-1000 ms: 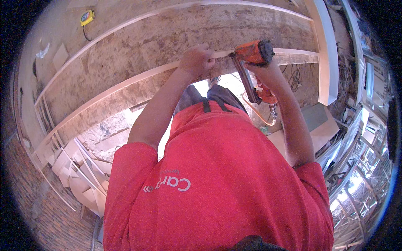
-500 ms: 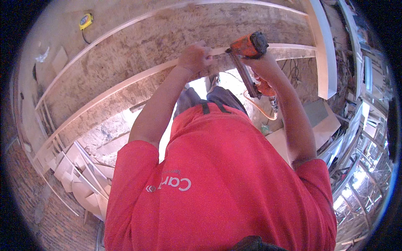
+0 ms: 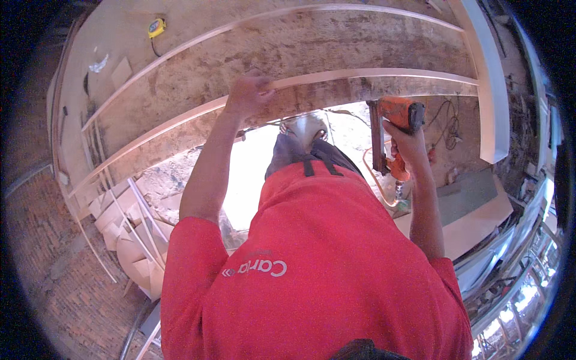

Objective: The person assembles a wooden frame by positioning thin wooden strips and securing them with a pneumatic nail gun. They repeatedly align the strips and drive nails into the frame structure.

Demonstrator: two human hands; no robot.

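My right hand point(image 3: 411, 145) grips the handle of an orange and black nail gun point(image 3: 397, 111), with a hose at the handle's lower end. The nail gun is on the near side of a long, narrow wood strip point(image 3: 354, 74), apart from it. This strip lies along the near part of a stained wooden work surface point(image 3: 204, 72). My left hand point(image 3: 247, 96) is closed on the strip, left of the middle, its fingers curled over it. A second wood strip point(image 3: 240, 23) runs farther back, and both strips meet a wide pale board point(image 3: 489, 102) at the right.
A yellow tape measure point(image 3: 157, 27) lies at the far left. Wood offcuts point(image 3: 135, 240) are piled at the lower left, near brick paving point(image 3: 45, 258). An orange hose point(image 3: 372, 177) hangs beside my right forearm. Sheet pieces point(image 3: 468, 201) lie at the right.
My right hand has drawn the nail gun off the near strip, toward me and to the right. My left hand has moved left along the strip. The view has shifted somewhat.
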